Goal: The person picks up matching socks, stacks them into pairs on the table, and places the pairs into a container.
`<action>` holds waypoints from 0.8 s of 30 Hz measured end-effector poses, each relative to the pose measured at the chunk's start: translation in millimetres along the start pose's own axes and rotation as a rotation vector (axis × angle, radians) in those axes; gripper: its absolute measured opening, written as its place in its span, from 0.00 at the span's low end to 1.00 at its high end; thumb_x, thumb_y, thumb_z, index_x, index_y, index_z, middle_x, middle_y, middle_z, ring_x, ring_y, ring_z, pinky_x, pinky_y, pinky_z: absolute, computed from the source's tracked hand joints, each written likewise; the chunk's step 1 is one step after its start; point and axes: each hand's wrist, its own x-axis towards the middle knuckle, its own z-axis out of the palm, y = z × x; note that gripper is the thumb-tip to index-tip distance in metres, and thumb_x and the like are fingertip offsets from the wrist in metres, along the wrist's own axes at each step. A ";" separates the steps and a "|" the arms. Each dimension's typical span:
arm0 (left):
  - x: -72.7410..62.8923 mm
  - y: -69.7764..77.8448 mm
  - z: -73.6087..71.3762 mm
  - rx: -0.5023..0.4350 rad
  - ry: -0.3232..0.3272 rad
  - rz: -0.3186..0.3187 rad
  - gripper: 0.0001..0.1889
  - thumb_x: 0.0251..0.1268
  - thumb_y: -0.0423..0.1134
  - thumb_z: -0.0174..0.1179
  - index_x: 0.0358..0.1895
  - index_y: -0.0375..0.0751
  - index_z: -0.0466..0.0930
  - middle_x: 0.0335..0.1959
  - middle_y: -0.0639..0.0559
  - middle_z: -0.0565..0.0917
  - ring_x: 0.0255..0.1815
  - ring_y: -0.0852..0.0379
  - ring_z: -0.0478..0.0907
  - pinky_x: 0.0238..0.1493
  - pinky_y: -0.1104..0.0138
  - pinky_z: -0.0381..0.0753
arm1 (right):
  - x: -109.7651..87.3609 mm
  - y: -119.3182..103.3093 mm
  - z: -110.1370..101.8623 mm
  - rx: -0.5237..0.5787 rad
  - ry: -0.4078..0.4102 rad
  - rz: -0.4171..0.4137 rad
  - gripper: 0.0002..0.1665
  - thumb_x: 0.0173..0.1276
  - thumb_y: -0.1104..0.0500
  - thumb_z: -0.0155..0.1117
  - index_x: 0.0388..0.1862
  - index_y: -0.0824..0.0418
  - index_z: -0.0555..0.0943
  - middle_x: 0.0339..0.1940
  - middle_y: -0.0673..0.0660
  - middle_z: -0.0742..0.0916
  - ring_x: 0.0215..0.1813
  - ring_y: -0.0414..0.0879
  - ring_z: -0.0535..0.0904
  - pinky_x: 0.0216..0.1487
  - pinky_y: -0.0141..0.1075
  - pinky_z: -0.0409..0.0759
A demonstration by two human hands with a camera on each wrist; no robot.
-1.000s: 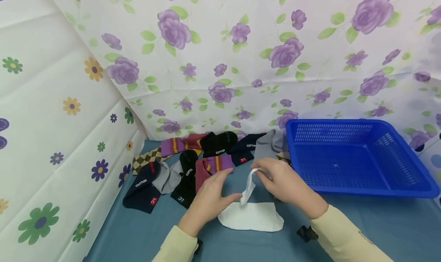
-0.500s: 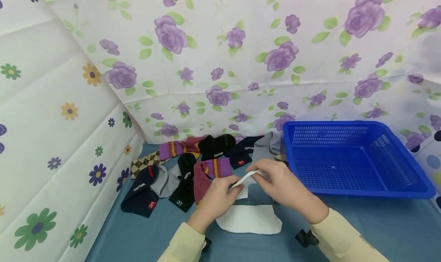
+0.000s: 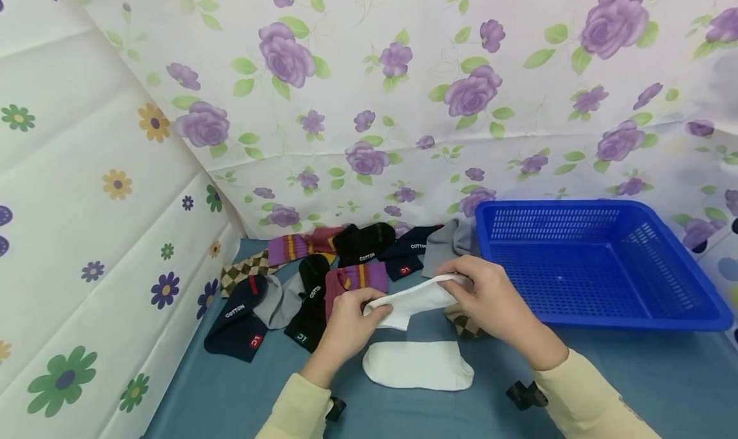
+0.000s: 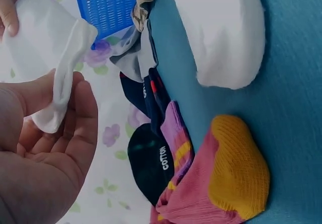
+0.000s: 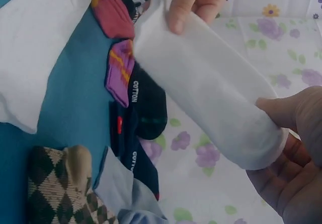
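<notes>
Head view: The left hand (image 3: 346, 323) and right hand (image 3: 490, 298) hold a white sock (image 3: 421, 297) stretched between them above a blue-green cloth (image 3: 415, 420); fingers hide parts of its ends. A second white sock (image 3: 418, 365) lies flat, nearer the person. The right hand partly covers a checked sock (image 3: 461, 323). Overlapping dark, grey and striped socks lie beyond, near a blue basket (image 3: 605, 322). Both sleeves (image 3: 300, 410) run off the lower edge.

Left wrist view: The left thumb and fingers pinch one end of the held sock. The right hand is mostly cut off, as are the basket and second sock.

Right wrist view: The right thumb and fingers grip the other end; some fingertips are hidden behind it. The checked sock is cropped below.
</notes>
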 end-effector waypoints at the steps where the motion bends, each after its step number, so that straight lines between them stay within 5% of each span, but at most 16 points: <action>1: -0.5 0.8 -0.9 -0.005 0.002 -0.008 0.08 0.60 0.48 0.63 0.41 0.54 0.84 0.35 0.60 0.84 0.31 0.61 0.76 0.30 0.72 0.78 | -0.4 0.5 0.6 -0.003 0.004 0.008 0.10 0.62 0.56 0.66 0.42 0.45 0.82 0.40 0.43 0.84 0.40 0.36 0.80 0.36 0.32 0.81; 5: -2.1 8.2 -4.2 -0.026 0.009 -0.016 0.09 0.60 0.51 0.62 0.40 0.54 0.83 0.33 0.60 0.84 0.29 0.62 0.75 0.26 0.71 0.78 | -1.6 0.4 5.5 -0.025 -0.008 0.056 0.09 0.61 0.55 0.67 0.41 0.45 0.82 0.40 0.44 0.85 0.41 0.36 0.80 0.39 0.35 0.82; 9: -2.2 19.3 -5.4 -0.094 0.028 -0.012 0.14 0.61 0.51 0.61 0.50 0.58 0.77 0.23 0.53 0.81 0.19 0.63 0.72 0.20 0.72 0.74 | -2.7 -4.2 11.9 -0.091 -0.017 0.060 0.12 0.62 0.54 0.66 0.45 0.47 0.81 0.43 0.46 0.84 0.44 0.38 0.79 0.40 0.35 0.82; 14: -0.9 30.2 -5.3 -0.205 0.027 0.006 0.08 0.65 0.45 0.58 0.46 0.59 0.78 0.23 0.52 0.81 0.12 0.62 0.66 0.13 0.70 0.68 | -9.1 -16.4 20.8 -0.116 0.019 -0.104 0.14 0.63 0.50 0.65 0.48 0.46 0.80 0.47 0.45 0.83 0.47 0.38 0.78 0.37 0.33 0.80; 20: -1.3 34.7 -4.1 -0.235 0.009 -0.024 0.09 0.68 0.47 0.55 0.41 0.51 0.82 0.16 0.54 0.75 0.10 0.65 0.65 0.13 0.72 0.65 | -18.3 -30.4 32.6 -0.126 -0.120 -0.211 0.28 0.50 0.35 0.69 0.47 0.48 0.82 0.43 0.42 0.84 0.46 0.34 0.79 0.42 0.29 0.80; 24: -2.5 36.2 -1.6 -0.308 -0.040 -0.044 0.13 0.69 0.47 0.53 0.48 0.46 0.81 0.30 0.51 0.85 0.24 0.63 0.81 0.25 0.68 0.81 | -18.2 -32.4 37.3 -0.229 -0.104 -0.250 0.28 0.49 0.40 0.73 0.48 0.50 0.82 0.44 0.44 0.84 0.47 0.36 0.79 0.43 0.31 0.80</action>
